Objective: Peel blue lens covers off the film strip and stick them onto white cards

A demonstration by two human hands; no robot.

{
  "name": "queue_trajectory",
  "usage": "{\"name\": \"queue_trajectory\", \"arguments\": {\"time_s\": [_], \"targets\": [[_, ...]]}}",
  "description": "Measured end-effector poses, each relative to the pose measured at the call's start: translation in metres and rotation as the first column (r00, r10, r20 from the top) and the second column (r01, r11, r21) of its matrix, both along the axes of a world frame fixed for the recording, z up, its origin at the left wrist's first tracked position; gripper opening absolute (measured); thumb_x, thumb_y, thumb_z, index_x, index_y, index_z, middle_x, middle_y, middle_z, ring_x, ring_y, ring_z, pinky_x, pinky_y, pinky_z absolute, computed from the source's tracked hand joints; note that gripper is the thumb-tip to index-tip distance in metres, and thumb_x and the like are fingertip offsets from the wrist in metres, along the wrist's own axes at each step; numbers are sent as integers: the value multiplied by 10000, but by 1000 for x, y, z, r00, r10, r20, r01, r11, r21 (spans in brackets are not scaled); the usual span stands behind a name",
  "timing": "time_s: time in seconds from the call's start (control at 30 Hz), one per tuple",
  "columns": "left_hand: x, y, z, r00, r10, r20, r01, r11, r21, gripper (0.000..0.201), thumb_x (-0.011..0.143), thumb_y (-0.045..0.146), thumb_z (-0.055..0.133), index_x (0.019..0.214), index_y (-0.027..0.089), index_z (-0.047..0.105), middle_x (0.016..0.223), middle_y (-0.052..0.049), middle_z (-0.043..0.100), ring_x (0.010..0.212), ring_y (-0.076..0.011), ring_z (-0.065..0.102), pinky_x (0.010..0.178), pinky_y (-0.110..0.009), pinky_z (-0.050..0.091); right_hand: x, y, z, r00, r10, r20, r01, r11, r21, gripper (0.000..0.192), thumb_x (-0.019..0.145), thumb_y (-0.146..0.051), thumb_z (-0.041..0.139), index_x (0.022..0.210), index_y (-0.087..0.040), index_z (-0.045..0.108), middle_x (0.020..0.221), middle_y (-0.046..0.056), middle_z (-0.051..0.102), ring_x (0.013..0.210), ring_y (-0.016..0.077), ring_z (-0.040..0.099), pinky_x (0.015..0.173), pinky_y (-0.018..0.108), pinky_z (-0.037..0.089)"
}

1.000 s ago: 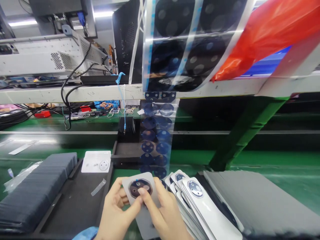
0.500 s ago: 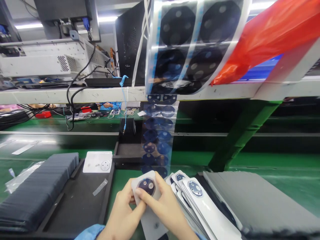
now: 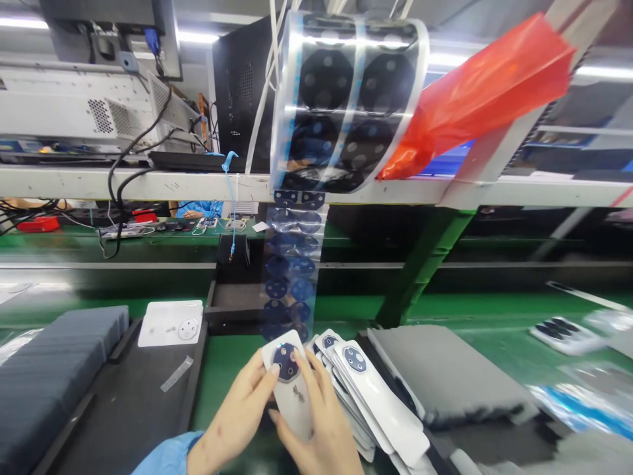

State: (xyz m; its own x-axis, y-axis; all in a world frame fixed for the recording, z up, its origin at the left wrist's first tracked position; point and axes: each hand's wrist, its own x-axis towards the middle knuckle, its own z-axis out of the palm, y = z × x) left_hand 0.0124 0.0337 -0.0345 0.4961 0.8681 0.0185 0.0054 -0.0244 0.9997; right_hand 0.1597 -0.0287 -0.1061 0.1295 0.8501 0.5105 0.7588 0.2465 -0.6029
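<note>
Between both hands is a white phone back cover [image 3: 295, 410], tilted, with a dark round camera film [image 3: 285, 371] near its top. My left hand [image 3: 237, 402] grips its left edge, fingers behind and thumb pressed at the film's lower left. My right hand [image 3: 324, 419] wraps its right side, a fingertip touching the film's upper right and the thumb near the cover's lower left edge. Just right of it lies a fanned stack of white phone back covers [image 3: 383, 402] with dark ringed camera areas. A strip of clear film with dark round stickers [image 3: 291, 264] hangs behind the hands.
A roll of stickers [image 3: 346, 99] sits on the white shelf beam [image 3: 188, 186], beside a red plastic bag [image 3: 475, 99]. A black tray [image 3: 128, 409] holds a white cover [image 3: 171, 323]. Grey padded sheets [image 3: 445, 369] lie right; a dark row of sheets [image 3: 59, 369] stands left.
The view has swung right, bringing more of the right bench into sight. My right thumb has left the film and moved down; right fingertips and my left thumb now touch the film area.
</note>
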Motion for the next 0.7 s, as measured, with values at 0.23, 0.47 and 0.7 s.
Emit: {"name": "queue_trajectory", "arguments": {"time_s": [0.23,0.47,0.7], "targets": [[-72,53,13,803,346,-486,-112,887,447,445,927,490,562,1302,280,676,1413,-57,678,1388,-353,528,1186,-461,374,96,3,-18,981,-185,-51,179,979,-94,561,979,-470,519,1483,-229,473,1615,124,410,1508,323,348,1155,485,442],[-163,140,-68,395,685,-612,-294,726,622,704,769,316,608,1411,44,509,1642,-299,303,1540,-514,114,1180,-737,47,167,4,-81,976,-190,104,209,950,-231,644,954,-554,455,1460,-157,495,1594,209,425,1478,405,378,1175,588,371],[-194,153,-116,248,658,-711,-183,753,632,754,864,432,704,1519,174,434,1694,-191,243,1557,-444,123,1211,-702,42,121,-6,-65,974,-132,186,142,989,-40,525,1014,-449,372,1503,-262,397,1632,143,360,1481,407,364,1154,642,362]]}}
